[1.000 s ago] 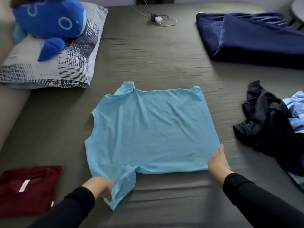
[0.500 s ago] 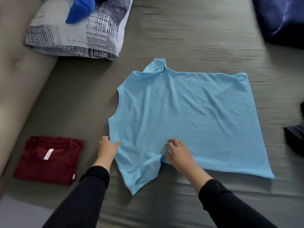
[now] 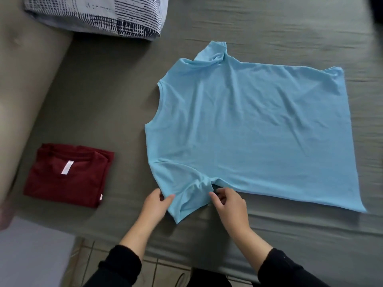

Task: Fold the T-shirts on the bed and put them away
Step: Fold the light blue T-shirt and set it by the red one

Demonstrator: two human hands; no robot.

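Note:
A light blue T-shirt (image 3: pixel 248 129) lies spread flat on the grey-green bed (image 3: pixel 103 100), collar to the left and hem to the right. Its near sleeve points toward me. My left hand (image 3: pixel 155 204) pinches the left edge of that sleeve between thumb and fingers. My right hand (image 3: pixel 228 201) pinches the sleeve's right edge at the armpit, fingers curled. A dark red T-shirt (image 3: pixel 68 175) lies folded in a neat rectangle to the left, white label up.
A black-and-white patterned pillow (image 3: pixel 99 15) lies at the top left. A beige padded bed side (image 3: pixel 24 85) runs down the left. The bed's near edge and tiled floor (image 3: pixel 165 268) show between my black sleeves.
My view has swung left and down. My right hand left the hem corner, crossed to the near sleeve and now pinches its armpit edge. My left hand stays at the sleeve.

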